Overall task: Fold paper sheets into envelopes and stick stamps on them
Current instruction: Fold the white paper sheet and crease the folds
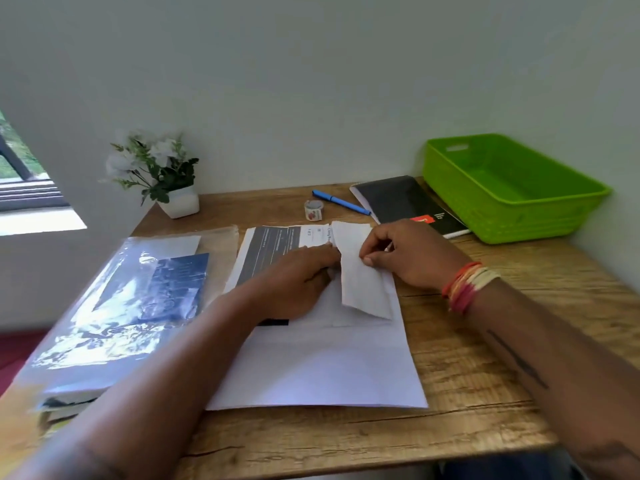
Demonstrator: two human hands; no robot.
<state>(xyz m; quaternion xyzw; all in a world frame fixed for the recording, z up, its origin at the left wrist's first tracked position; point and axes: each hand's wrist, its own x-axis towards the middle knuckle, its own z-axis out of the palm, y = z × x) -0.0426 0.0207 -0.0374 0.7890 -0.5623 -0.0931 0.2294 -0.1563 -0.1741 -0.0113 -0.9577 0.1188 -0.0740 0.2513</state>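
**Fold under way: flap sits between the two hands**

Head view, the only one we have. On the wooden desk (467,393) a paper sheet (322,368) lies flat, its long axis running away from the person toward the wall, printed side showing at the far end. Both hands are working at that far end. The right hand (412,258) has thumb and forefinger pinched on a folded flap (363,282), a narrow white strip that runs near to far, slightly slanted, along the right part of the sheet. The left hand (298,278) is palm down with its fingers flat on the paper, pressing, their tips touching the flap's left edge; nothing is gripped there, it pins rather than holds.

Here is what matters: the flap lies just left of the right hand's pinch and just right of the left fingertips, so the crease line runs between them, lengthwise. I'd judge the right hand is the one placed to lay the flap down, while the left is nearer to run along the crease.

The stamp roll (313,210) waits well beyond the sheet, near a blue pen (341,201), untouched. Stamping looks some way off. A green basket (519,216) sits at far right, a dark notebook (408,202) beside it.
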